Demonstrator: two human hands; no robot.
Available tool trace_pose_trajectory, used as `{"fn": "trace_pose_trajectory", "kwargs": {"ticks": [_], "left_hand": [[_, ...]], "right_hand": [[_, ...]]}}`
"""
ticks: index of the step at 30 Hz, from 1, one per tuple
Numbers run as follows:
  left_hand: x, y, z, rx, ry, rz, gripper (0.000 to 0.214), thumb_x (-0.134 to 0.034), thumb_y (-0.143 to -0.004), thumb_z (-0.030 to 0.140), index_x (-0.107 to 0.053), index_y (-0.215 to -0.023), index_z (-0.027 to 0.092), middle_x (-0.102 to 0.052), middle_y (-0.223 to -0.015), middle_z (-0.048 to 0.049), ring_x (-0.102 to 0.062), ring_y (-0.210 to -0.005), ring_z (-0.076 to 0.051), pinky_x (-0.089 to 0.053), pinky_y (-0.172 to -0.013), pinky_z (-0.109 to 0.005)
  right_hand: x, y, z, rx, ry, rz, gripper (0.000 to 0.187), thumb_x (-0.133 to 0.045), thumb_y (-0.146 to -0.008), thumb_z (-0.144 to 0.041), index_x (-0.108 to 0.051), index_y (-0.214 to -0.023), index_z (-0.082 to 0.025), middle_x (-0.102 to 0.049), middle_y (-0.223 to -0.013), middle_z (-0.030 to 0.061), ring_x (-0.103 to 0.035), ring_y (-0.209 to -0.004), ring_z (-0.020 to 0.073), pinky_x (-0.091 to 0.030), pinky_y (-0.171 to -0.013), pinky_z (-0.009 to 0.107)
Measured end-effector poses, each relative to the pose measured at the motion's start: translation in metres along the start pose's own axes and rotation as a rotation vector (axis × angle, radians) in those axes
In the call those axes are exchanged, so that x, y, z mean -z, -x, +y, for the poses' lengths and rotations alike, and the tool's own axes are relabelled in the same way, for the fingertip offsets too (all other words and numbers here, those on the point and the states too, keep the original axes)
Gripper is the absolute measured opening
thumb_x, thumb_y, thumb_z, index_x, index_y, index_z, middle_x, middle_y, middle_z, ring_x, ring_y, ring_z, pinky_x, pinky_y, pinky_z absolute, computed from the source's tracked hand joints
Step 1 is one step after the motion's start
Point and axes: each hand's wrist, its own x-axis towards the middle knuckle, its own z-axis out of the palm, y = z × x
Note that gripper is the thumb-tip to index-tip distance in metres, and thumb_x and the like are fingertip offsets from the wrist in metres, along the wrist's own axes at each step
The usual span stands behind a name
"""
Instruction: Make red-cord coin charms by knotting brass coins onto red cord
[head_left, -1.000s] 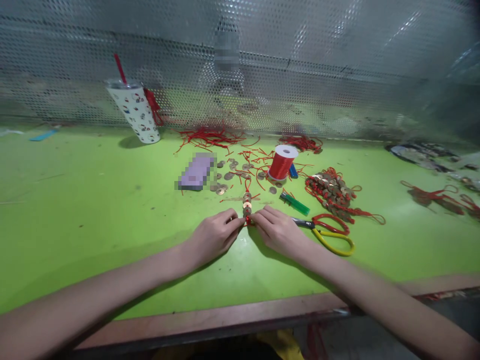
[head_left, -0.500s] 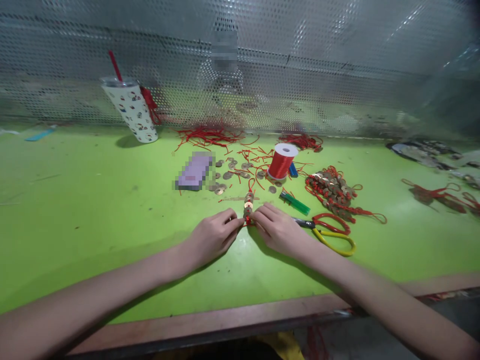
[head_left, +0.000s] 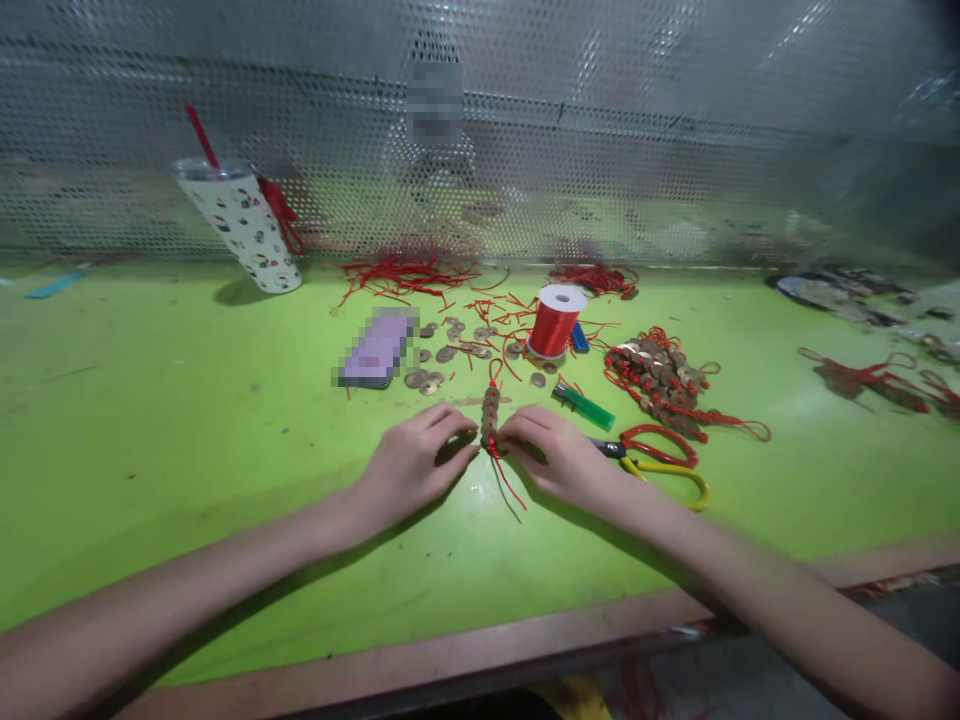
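A strand of bronze coins (head_left: 490, 412) tied on red cord lies between my hands, with a loop at its far end and two loose cord tails pointing towards me. My right hand (head_left: 551, 450) has its thumb and index finger pinched at the knot at the strand's near end. Just left of that knot is my left hand (head_left: 416, 455), its thumb and index finger slightly apart with nothing visible between them. Close to my right hand are scissors (head_left: 660, 463) with red and yellow handles, partly behind it, and a green lighter (head_left: 585, 407).
Loose coins (head_left: 427, 382) and red cord scraps lie beyond my hands, beside a spool of red cord (head_left: 553, 325) and a purple phone (head_left: 379, 348). Finished-looking coin strands (head_left: 660, 375) are heaped right. A tumbler (head_left: 244, 230) stands back left before a perforated metal panel (head_left: 337, 130).
My left fingers have parted and come off the cord at the knot. The cord tails now hang loose towards me. The view has shifted slightly.
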Motion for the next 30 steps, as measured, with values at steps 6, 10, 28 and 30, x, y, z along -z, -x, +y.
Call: {"fn": "trace_pose_trajectory", "kwargs": {"ticks": [6,10,28,30], "left_hand": [[0.001,-0.015,0.008,0.217,0.05,-0.096,0.017,-0.06,-0.096,0.034,-0.069,-0.093,0.019,-0.071,-0.094,-0.003,-0.063,-0.08,-0.019,-0.046,-0.069,-0.03],[0.0,-0.02,0.007,0.279,0.061,-0.109,0.018,-0.059,-0.094,0.031,-0.069,-0.085,0.02,-0.071,-0.085,-0.0013,-0.061,-0.073,-0.018,-0.041,-0.064,-0.029],[-0.002,-0.017,0.007,0.306,0.068,-0.083,0.02,-0.06,-0.092,0.034,-0.068,-0.079,0.02,-0.067,-0.075,0.0011,-0.055,-0.065,-0.015,-0.036,-0.059,-0.026],[-0.003,-0.017,0.006,0.307,0.066,-0.078,0.02,-0.061,-0.091,0.034,-0.068,-0.079,0.02,-0.067,-0.076,0.0011,-0.055,-0.065,-0.015,-0.036,-0.059,-0.026]], "right_hand": [[-0.002,0.001,0.002,-0.022,-0.08,0.016,0.008,-0.057,-0.1,-0.017,-0.065,-0.097,-0.017,-0.068,-0.092,0.009,-0.064,-0.084,0.0207,-0.054,-0.077,0.033],[-0.003,0.0,0.001,-0.042,-0.12,0.02,0.008,-0.058,-0.1,-0.017,-0.066,-0.099,-0.017,-0.069,-0.093,0.0088,-0.065,-0.084,0.0202,-0.054,-0.077,0.034],[-0.007,-0.002,-0.003,-0.158,-0.124,0.045,0.006,-0.061,-0.096,-0.013,-0.063,-0.092,-0.018,-0.068,-0.086,0.005,-0.06,-0.076,0.0176,-0.048,-0.07,0.029],[-0.008,-0.002,-0.002,-0.143,-0.101,0.037,0.007,-0.06,-0.097,-0.013,-0.061,-0.092,-0.018,-0.067,-0.086,0.0053,-0.059,-0.076,0.0179,-0.048,-0.07,0.03]]}}
